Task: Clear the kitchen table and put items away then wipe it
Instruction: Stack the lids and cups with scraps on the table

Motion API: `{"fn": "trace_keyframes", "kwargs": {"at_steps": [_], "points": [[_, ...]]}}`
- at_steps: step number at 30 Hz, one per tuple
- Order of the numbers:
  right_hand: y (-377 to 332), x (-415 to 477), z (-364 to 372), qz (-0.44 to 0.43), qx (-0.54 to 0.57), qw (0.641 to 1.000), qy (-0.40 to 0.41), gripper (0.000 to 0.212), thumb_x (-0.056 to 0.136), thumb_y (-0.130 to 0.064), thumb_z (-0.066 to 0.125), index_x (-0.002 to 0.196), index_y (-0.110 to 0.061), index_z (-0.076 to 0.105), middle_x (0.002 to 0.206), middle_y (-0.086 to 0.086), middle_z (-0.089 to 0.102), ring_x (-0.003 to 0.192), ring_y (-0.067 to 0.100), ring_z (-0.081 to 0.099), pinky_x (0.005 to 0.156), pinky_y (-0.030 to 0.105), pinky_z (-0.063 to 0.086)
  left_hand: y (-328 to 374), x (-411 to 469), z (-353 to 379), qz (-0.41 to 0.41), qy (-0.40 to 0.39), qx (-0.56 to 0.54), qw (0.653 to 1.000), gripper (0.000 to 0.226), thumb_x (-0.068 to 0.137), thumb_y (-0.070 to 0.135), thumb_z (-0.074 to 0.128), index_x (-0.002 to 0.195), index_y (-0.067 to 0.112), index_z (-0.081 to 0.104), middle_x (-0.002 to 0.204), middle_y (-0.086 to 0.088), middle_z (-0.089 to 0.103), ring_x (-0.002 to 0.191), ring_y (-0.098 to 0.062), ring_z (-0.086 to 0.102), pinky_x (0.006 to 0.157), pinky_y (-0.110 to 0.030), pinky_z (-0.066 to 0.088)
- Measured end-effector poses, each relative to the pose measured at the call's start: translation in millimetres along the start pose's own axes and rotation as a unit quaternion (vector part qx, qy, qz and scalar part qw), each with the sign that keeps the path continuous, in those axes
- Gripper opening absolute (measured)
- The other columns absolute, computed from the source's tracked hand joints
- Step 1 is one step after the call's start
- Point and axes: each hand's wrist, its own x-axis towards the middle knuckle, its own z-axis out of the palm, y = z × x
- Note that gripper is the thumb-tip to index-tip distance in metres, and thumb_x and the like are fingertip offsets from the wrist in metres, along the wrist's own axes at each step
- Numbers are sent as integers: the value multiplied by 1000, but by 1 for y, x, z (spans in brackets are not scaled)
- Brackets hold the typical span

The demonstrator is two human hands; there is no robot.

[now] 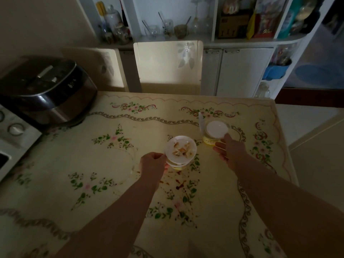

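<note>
Plate and jar being handled at frame centre.
Left hand (pixel 152 164) fingers are grasping the scrap-laden white plate (pixel 181 148) above the floral desk (pixel 93 164); right hand (pixel 229 149) is touching the white-lidded jar (pixel 216 130), centre right, grip indeterminable.

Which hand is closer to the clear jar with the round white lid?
Right. The right hand is at the near edge of the clear white-lidded jar; the left hand is off to its left, gripping the small white plate of food scraps.

I see cream worktop (pixel 130 164) with green-pink floral print, brown stains (pixel 179 184); white plate (pixel 181 148); white-lidded jar (pixel 216 131); black-silver cooker (pixel 46 90).
</note>
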Motion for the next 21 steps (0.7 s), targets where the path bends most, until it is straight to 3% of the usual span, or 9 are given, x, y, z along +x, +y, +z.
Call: {"fn": "trace_keyframes", "kwargs": {"at_steps": [5, 8, 11, 16, 21], "points": [[-2, 6, 4, 4, 17, 1000, -2, 47, 97, -42, 45, 125, -5, 52, 102, 8, 64, 78, 19, 62, 57, 27, 37, -3, 3, -2, -2, 1, -5, 1000, 12, 86, 16, 70, 83, 4, 68, 71, -12, 70, 64, -20, 66, 67, -33, 59], [-4, 7, 6, 17, 3, 1000, -2, 44, 91, -30, 62, 126, -5, 54, 91, 4, 64, 73, 14, 63, 53, 25, 38, -4, 4, -2, 0, 6, -1, 1000, 11, 86, 15, 70, 83, 5, 68, 73, -12, 71, 65, -21, 67, 68, -35, 60], [-5, 9, 9, 37, 4, 999, -8, 44, 87, -21, 69, 126, -6, 55, 84, 2, 63, 70, 13, 63, 52, 25, 38, -6, 6, -3, 3, 7, -1, 1000, 13, 86, 16, 70, 84, 4, 68, 74, -13, 71, 65, -20, 67, 67, -34, 60], [-7, 12, 15, 52, 6, 998, -31, 39, 88, -19, 65, 125, -11, 53, 86, 1, 61, 72, 12, 62, 51, 25, 35, -7, 9, -6, 1, 9, 3, 1000, 14, 85, 17, 71, 84, 4, 69, 72, -11, 71, 63, -18, 66, 64, -31, 59], [-6, 11, 17, 45, 5, 998, -34, 23, 90, -19, 59, 111, -14, 53, 84, 1, 61, 72, 11, 61, 52, 25, 37, -8, 11, -7, -6, 13, 1, 1000, 12, 85, 17, 71, 84, 5, 69, 69, -9, 70, 58, -16, 64, 60, -28, 55]]}}
